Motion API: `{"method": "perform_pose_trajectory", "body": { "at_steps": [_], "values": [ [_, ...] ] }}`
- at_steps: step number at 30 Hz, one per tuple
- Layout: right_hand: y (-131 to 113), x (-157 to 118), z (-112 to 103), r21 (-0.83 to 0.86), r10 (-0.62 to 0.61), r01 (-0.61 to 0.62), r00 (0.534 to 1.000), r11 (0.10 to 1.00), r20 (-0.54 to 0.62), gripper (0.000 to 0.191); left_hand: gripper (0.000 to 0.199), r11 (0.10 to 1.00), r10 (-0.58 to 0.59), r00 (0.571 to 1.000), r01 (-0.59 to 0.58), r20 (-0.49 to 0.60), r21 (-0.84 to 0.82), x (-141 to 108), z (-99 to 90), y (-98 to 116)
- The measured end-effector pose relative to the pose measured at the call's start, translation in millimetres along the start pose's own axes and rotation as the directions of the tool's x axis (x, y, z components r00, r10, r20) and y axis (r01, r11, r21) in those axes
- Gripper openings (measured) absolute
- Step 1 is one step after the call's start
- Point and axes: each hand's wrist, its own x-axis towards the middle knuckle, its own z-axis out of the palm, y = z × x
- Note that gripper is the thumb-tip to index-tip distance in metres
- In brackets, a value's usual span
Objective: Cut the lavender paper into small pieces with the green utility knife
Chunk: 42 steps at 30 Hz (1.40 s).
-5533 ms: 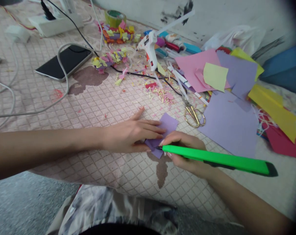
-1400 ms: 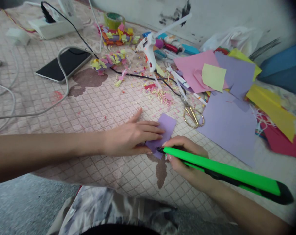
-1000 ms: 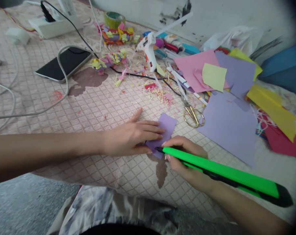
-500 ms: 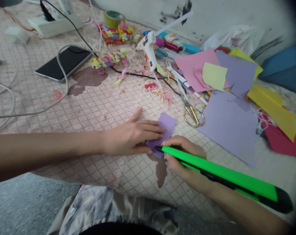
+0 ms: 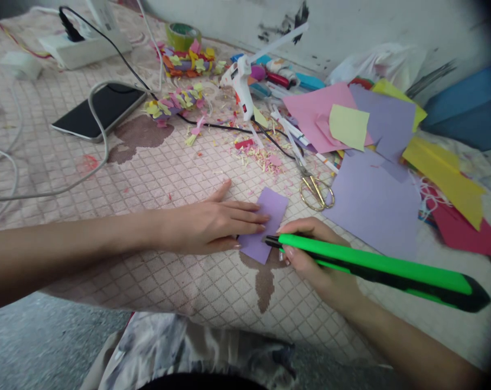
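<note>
My left hand lies flat, fingers stretched out, pressing a small purple paper piece onto the cloth-covered table. My right hand is closed around a long green and black utility knife. The knife's dark tip is over the lower part of the purple piece, just right of my left fingers; whether it touches the paper I cannot tell. Beyond my right hand lie gold-handled scissors and a large purple sheet.
A white glue gun stands among paper scraps. Coloured sheets are piled on the right. At the left are a black tablet, a grey cable and a power strip. Decorated rolls and green tape sit behind.
The knife's tip has shifted slightly up and right over the purple piece, and its rear end has swung upward. My left hand still presses on the paper. The whole view has shifted a little.
</note>
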Motion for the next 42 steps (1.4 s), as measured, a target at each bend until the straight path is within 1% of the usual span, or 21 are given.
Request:
{"method": "perform_pose_trajectory", "body": {
  "at_steps": [3, 5, 9, 13, 17, 23, 29, 34, 39, 42],
  "values": [
    [0.5, -0.6, 0.5, 0.008, -0.011, 0.010, 0.999, 1.000, 0.036, 0.009, 0.052, 1.000, 0.008, 1.000, -0.008, 0.027, -0.016, -0.6, -4.4, -2.0],
    [-1.3, -0.3, 1.7, -0.018, -0.034, 0.035, 0.999, 0.999, 0.027, 0.009, 0.049, 1.000, -0.006, 1.000, 0.006, 0.024, -0.019, -0.5, -4.5, -1.7],
    [-5.4, 0.4, 2.4, -0.076, -0.084, 0.084, 0.996, 0.994, 0.000, 0.009, 0.044, 0.999, -0.033, 0.999, 0.034, -0.022, 0.011, -0.2, 0.6, 0.9],
    [-2.9, -1.4, -0.7, -0.104, -0.100, 0.101, 0.995, 0.989, 0.012, 0.011, 0.041, 0.998, -0.017, 0.998, 0.021, -0.064, 0.063, -0.9, 5.0, 3.2],
    [1.1, -5.4, -4.8, -0.135, -0.106, 0.113, 0.993, 0.984, 0.056, 0.014, 0.038, 0.996, -0.017, 0.999, 0.021, -0.044, 0.088, -1.0, 4.7, 6.5],
    [-0.6, -8.7, -5.6, -0.129, -0.115, 0.123, 0.991, 0.984, 0.069, 0.016, 0.040, 0.989, -0.026, 1.000, 0.024, 0.009, 0.145, 1.0, 5.1, 8.9],
    [2.3, -10.1, -3.9, -0.138, -0.100, 0.110, 0.992, 0.984, 0.080, 0.018, 0.039, 0.991, -0.032, 0.999, 0.033, -0.008, 0.130, 0.8, 7.1, 7.9],
    [2.9, -9.8, -1.9, -0.165, -0.117, 0.128, 0.990, 0.978, 0.079, 0.017, 0.039, 0.991, -0.026, 1.000, 0.027, -0.007, 0.132, 1.1, 7.1, 8.7],
    [-0.4, -8.0, -0.4, -0.205, -0.132, 0.141, 0.990, 0.969, 0.055, 0.014, 0.038, 0.996, -0.010, 0.999, 0.015, -0.054, 0.094, 1.1, 7.4, 7.9],
    [-0.5, -7.5, -0.5, -0.209, -0.135, 0.145, 0.989, 0.967, 0.059, 0.014, 0.038, 0.993, -0.018, 0.999, 0.022, -0.038, 0.112, 0.8, 7.5, 7.5]
  ]
}}
